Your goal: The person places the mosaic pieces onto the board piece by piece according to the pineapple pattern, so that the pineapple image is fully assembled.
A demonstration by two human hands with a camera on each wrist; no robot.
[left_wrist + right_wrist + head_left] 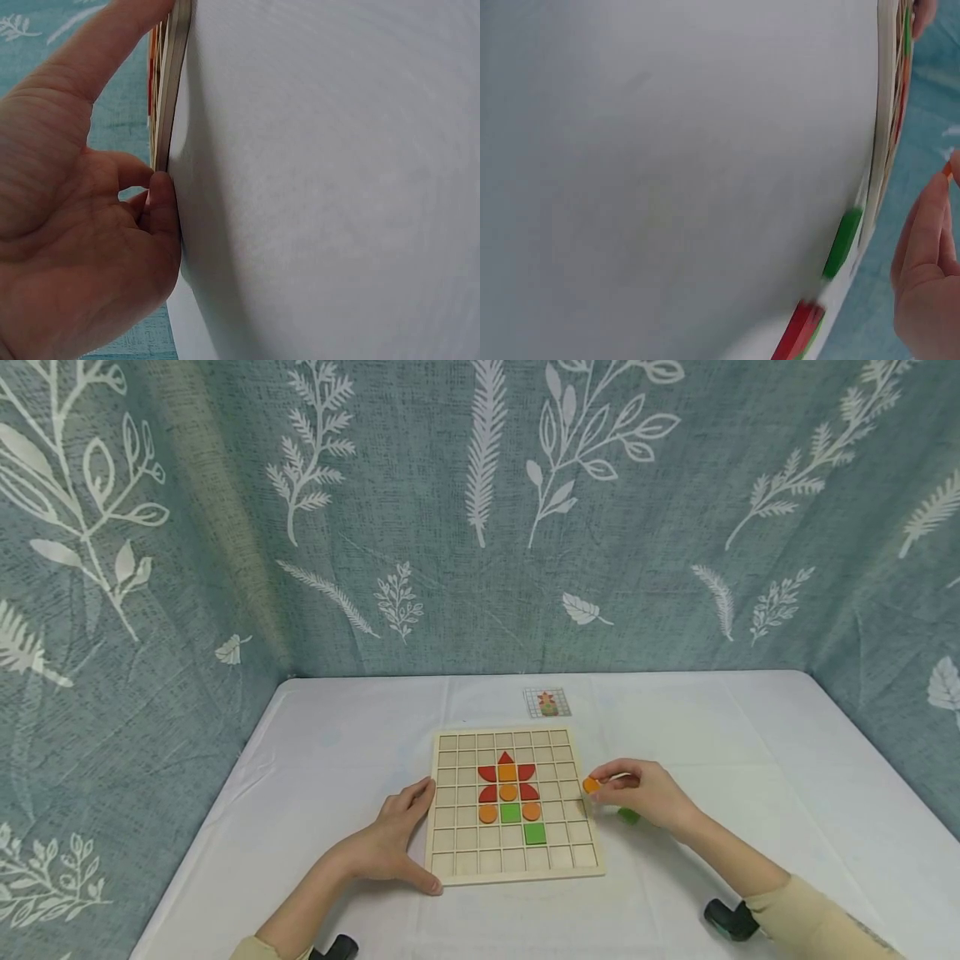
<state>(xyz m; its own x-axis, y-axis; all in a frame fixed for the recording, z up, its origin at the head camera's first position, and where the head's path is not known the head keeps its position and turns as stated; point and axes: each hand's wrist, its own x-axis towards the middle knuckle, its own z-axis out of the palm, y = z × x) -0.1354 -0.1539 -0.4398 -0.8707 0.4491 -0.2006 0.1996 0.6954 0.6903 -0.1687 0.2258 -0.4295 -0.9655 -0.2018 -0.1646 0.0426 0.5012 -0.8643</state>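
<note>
A square wooden grid board (453, 841) lies on the table. On it, red petal-shaped pieces (487, 774) and a red triangle (506, 757) surround an orange square (507, 773). Orange discs (487, 814) and green squares (535, 833) sit in cells below. My left hand (390, 843) rests spread along the board's left side, thumb at the near left corner; the left wrist view shows its fingertips against the edge. Just off the board's right edge, my right hand (645, 793) pinches an orange disc (591, 785) between thumb and fingers.
Behind the board lies a small pattern card (547, 702). A green piece (628, 816) is partly hidden under my right hand; the right wrist view also shows a red piece (798, 330) on the white tablecloth (360, 735). A patterned curtain (435, 527) closes off the back.
</note>
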